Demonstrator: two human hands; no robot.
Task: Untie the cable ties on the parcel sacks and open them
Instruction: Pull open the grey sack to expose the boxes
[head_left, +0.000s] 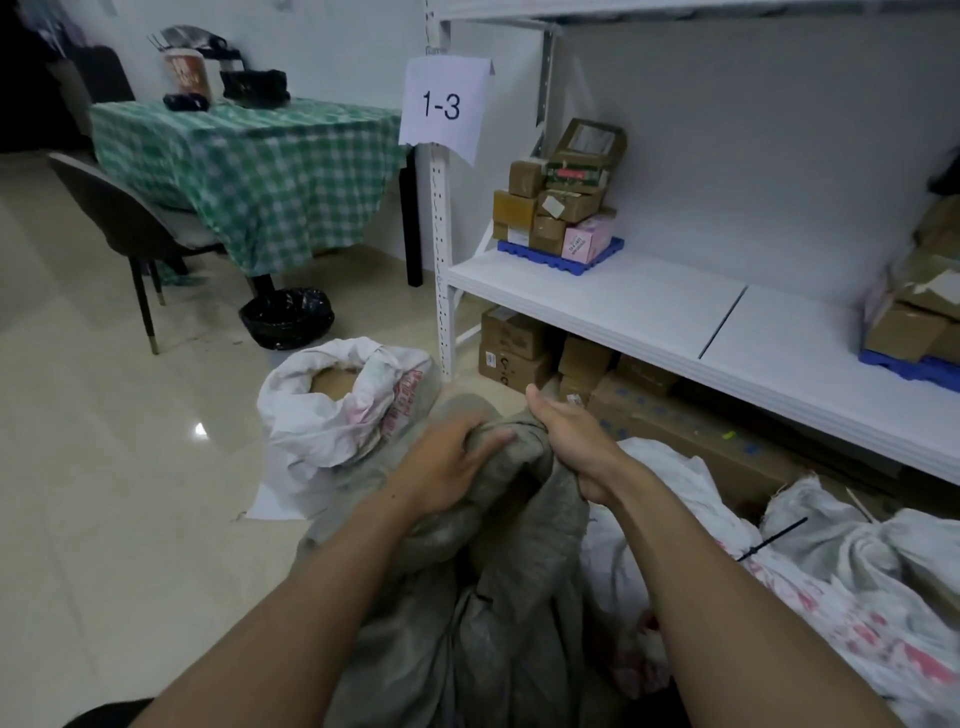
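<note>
Both hands, left hand (447, 462) and right hand (571, 441), grip the grey sack (498, 545) mouth at centre. White sack (332, 410) left-centre lies open; the lower-right sack (857, 561) keeps its black cable tie (771, 538).

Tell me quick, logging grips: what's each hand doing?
Left hand: grips the grey sack at its mouth.
Right hand: grips the same sack.

1. Both bare forearms reach forward and converge near the middle.
2. The left hand (447, 465) lies palm down, fingers curled in a grip.
3. The right hand (569, 436) is clenched, thumb pointing up and forward.
</note>
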